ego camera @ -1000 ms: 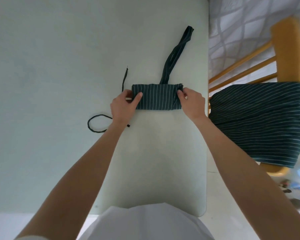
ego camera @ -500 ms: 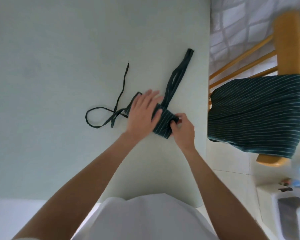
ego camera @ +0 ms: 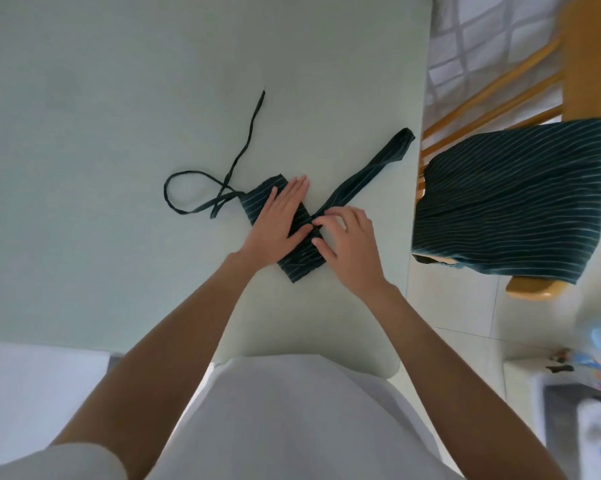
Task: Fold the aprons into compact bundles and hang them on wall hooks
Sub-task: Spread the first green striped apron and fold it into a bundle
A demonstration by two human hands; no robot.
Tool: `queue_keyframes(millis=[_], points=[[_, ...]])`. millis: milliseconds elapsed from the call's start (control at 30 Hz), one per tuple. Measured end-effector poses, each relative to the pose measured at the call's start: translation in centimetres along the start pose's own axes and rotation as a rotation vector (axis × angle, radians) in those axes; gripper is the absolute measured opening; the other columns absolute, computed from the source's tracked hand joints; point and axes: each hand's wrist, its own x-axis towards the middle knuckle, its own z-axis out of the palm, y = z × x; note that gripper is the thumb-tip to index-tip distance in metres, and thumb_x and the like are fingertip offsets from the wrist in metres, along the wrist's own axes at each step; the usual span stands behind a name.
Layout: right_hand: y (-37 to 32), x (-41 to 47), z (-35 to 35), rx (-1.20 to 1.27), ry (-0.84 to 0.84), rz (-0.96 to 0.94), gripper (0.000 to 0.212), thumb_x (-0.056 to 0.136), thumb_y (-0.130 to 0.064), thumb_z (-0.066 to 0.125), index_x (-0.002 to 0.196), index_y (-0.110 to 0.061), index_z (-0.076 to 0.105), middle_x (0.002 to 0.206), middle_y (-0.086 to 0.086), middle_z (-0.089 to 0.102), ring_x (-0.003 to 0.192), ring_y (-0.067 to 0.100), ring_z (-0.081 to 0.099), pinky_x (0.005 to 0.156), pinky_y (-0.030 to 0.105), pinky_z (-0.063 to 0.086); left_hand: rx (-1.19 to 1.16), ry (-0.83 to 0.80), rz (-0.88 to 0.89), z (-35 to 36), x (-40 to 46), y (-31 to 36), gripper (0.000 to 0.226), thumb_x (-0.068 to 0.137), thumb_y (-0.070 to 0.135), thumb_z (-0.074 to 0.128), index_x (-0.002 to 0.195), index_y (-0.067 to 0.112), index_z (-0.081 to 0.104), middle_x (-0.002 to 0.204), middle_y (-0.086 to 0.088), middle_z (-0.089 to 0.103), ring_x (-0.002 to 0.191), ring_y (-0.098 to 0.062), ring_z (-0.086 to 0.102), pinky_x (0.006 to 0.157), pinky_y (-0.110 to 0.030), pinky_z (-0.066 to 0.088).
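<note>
I see my left hand (ego camera: pixel 281 220) lying flat on the folded apron (ego camera: pixel 300 263), with straight fingers that press the dark striped bundle onto the table (ego camera: pixel 119 133). My right hand (ego camera: pixel 347 242) rests at the right edge of the bundle, its fingers bent, and the fingertips touch the cloth where the wide strap (ego camera: pixel 371 168) leaves it; whether they really pinch the cloth I cannot tell. The bundle lies diagonal, near the right edge of the table. A thin tie cord (ego camera: pixel 202 195) makes a loop on the table to the left of the bundle. Beside the table stands a wooden chair (ego camera: pixel 583 57), and a second striped apron (ego camera: pixel 513 202) hangs over it, apart from my hands.
</note>
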Motion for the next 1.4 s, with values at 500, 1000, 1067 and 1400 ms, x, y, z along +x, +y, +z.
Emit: queue_keyframes(millis=[500, 1000, 1067, 1400], points=[[1.1, 3.7, 0.8, -0.019, -0.344, -0.083, 0.046, 0.089, -0.033, 0.060, 0.133, -0.029, 0.045, 0.116, 0.002, 0.056, 0.109, 0.020, 0.049, 0.089, 0.034, 0.024, -0.624, 0.300, -0.663, -0.4, -4.0, 2.4, 0.081, 0.067, 0.003, 0.077, 0.134, 0.023, 0.034, 0.113, 0.003, 0.057, 0.096, -0.010, 0.057, 0.066, -0.003, 0.043], [-0.9, 1.6, 1.5, -0.117, 0.050, -0.246, 0.059, 0.070, -0.018, 0.080, 0.123, -0.008, 0.055, 0.095, 0.007, 0.064, 0.090, 0.019, 0.047, 0.084, 0.028, 0.031, 0.005, 0.407, -0.448, -0.2, -6.5, 2.5, 0.069, 0.071, 0.013, 0.077, 0.132, 0.022, 0.047, 0.109, -0.010, 0.051, 0.099, -0.023, 0.048, 0.073, -0.038, 0.052], [-0.5, 1.1, 1.4, -0.168, 0.095, -0.270, 0.047, 0.071, -0.022, 0.080, 0.112, -0.007, 0.060, 0.096, 0.008, 0.062, 0.094, 0.021, 0.045, 0.085, 0.030, 0.033, 0.066, 0.472, -0.366, 0.1, -6.7, 1.9, 0.059, 0.067, 0.016, 0.077, 0.122, 0.019, 0.056, 0.115, -0.011, 0.049, 0.103, -0.025, 0.045, 0.080, -0.040, 0.050], [0.8, 1.5, 1.4, -0.063, -0.258, -0.340, 0.052, 0.074, -0.030, 0.077, 0.115, -0.012, 0.052, 0.117, 0.002, 0.063, 0.111, 0.020, 0.057, 0.114, 0.036, 0.018, -0.055, 0.127, -0.123, -1.3, -6.6, -1.3, 0.045, 0.071, 0.022, 0.076, 0.110, 0.020, 0.054, 0.113, 0.003, 0.063, 0.101, -0.018, 0.056, 0.093, -0.039, 0.043]])
